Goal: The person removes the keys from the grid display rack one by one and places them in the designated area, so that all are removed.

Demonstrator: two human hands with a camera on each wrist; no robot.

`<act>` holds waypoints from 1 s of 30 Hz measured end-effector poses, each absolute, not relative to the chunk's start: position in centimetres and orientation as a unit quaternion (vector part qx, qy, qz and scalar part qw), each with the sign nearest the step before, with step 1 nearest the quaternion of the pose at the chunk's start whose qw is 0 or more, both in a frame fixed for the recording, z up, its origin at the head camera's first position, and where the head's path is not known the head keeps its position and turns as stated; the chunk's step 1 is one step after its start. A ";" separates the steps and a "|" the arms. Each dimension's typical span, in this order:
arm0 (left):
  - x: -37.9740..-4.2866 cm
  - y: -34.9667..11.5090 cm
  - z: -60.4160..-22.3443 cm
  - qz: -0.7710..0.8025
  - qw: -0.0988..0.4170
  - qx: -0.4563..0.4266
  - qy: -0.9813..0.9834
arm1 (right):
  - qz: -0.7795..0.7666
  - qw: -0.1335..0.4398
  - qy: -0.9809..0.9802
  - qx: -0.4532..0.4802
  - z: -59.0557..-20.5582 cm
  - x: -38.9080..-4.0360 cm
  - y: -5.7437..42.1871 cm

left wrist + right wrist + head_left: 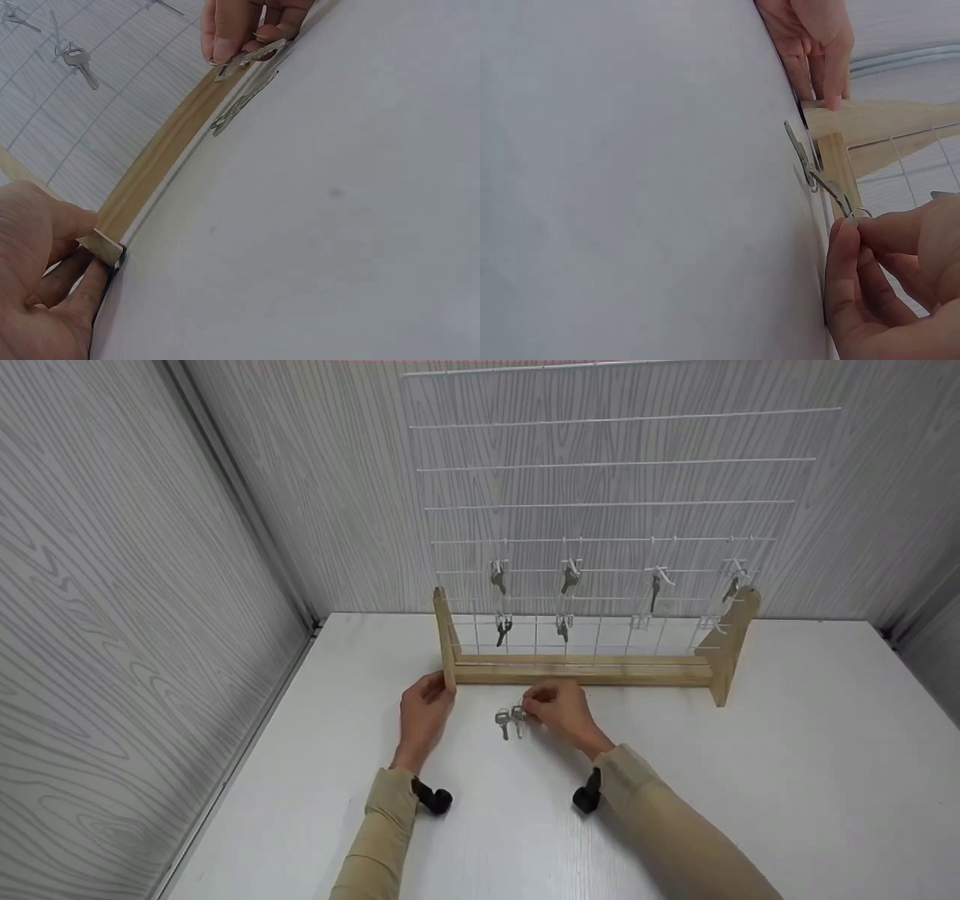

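A wooden stand (585, 671) holds a white wire grid (600, 510) with several keys on hooks. My left hand (441, 690) grips the end of the stand's left foot (109, 244), thumb above and fingers below. My right hand (529, 711) pinches the head of a silver key (519, 714) just in front of the stand's base rail. In the right wrist view the right hand's fingertips (844, 232) hold this key (834, 193) by its ring, tilted up off the table. A second key (502, 723) lies flat on the white table (750, 780) beside it, untouched.
Grey wood-grain walls (112, 585) close in the table at the left and back. The stand's right foot (731, 649) stands far right. Keys hang on the grid's two lower rows of hooks (570, 577). A black wrist mount (435, 799) sits on each sleeve.
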State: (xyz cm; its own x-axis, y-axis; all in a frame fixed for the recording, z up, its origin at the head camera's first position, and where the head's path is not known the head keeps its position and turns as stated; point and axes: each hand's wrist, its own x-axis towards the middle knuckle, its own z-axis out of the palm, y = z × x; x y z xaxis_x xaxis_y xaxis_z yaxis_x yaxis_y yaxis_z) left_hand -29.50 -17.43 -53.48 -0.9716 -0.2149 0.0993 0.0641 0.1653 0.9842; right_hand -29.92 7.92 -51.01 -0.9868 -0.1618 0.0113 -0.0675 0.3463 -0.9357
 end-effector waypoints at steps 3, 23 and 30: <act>-29.5 -17.5 -53.5 -0.646 0.106 0.051 -0.754 | -0.544 0.035 0.835 -0.073 -51.0 -29.8 7.5; -29.7 -17.6 -53.5 -0.645 0.101 0.050 -0.756 | -0.513 0.017 0.854 -0.082 -51.0 -29.8 7.4; -29.8 -17.6 -53.6 -0.649 0.106 0.049 -0.752 | -0.510 0.013 0.856 -0.082 -51.2 -29.7 7.3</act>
State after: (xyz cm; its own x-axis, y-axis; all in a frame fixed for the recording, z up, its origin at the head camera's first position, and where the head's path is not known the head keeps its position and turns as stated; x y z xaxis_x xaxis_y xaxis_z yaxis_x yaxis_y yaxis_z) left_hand -29.80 -17.55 -53.59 -0.9726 -0.2111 0.0972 0.0650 0.1541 0.9859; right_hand -29.71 7.35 -51.16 -0.9860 -0.1548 0.0613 -0.1276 0.4662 -0.8754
